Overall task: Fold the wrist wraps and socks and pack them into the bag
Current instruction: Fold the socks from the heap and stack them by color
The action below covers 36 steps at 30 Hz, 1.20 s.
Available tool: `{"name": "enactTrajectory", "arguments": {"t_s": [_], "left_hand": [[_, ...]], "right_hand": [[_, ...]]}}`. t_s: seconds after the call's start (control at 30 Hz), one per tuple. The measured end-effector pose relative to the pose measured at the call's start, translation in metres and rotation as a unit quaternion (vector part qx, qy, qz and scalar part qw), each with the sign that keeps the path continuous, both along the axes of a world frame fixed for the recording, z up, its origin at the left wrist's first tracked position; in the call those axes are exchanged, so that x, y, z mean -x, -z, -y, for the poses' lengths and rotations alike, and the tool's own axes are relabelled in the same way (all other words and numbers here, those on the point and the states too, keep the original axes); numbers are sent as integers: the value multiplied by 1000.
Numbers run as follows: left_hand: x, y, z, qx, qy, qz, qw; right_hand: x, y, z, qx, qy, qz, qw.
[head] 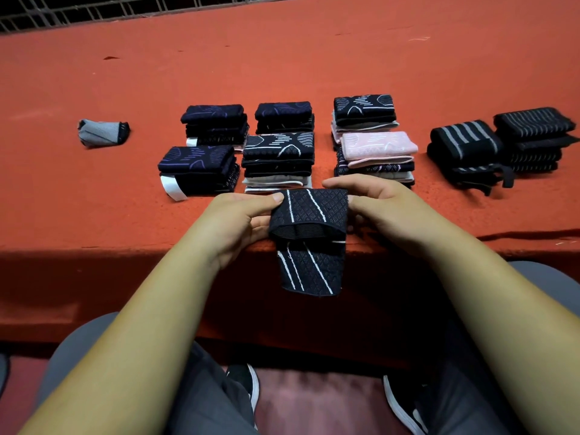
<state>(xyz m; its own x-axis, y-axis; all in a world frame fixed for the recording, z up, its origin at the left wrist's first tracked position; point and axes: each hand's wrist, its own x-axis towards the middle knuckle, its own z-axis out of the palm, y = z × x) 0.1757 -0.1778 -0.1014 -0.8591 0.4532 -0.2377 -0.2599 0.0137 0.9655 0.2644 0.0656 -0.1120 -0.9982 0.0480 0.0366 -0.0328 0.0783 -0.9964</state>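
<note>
Sock [309,211] hangs lengthwise toward me, tail below my fingers [277,197]; left hand [241,218] and right hand [379,208] each pinch one side.

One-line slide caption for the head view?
Left hand and right hand pinch a dark white-striped sock at the edge of the red table, folded stacks behind.

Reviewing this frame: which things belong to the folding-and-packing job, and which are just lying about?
Part of the job:
- black white-lined sock, pinched by left hand and right hand
- folded sock stacks
- striped wrist wrap stacks
- grey folded piece, probably; its kind is unclear

Just there:
- red table
- metal grille
- shoes
</note>
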Motion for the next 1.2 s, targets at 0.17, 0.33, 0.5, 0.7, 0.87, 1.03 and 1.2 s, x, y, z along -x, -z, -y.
{"name": "enactTrajectory", "arguments": {"t_s": [0.17, 0.33, 0.5, 0.7, 0.87, 1.03, 1.2], "left_hand": [[-1, 1, 0, -1, -7, -6, 1000], [-4, 2, -2, 11, -18, -27, 999], [-4, 5, -2, 23, -28, -35, 999], [-5, 0, -1, 2, -24, -40, 999], [-10, -4, 3, -6, 99, -53, 994], [-13, -7, 2, 36, 98, -103, 989], [-15, -7, -5, -54, 43, -98, 993]], "right_hand": [[3, 1, 5, 12, 35, -6, 999], [4, -1, 7, -10, 55, 7, 998], [3, -8, 8, -18, 11, 53, 998], [-2, -1, 8, -79, -31, 22, 996], [-3, 2, 8, -74, -12, -12, 997], [-7, 0, 14, -15, -10, -35, 999], [-9, -3, 14, -59, -23, -26, 998]]}}
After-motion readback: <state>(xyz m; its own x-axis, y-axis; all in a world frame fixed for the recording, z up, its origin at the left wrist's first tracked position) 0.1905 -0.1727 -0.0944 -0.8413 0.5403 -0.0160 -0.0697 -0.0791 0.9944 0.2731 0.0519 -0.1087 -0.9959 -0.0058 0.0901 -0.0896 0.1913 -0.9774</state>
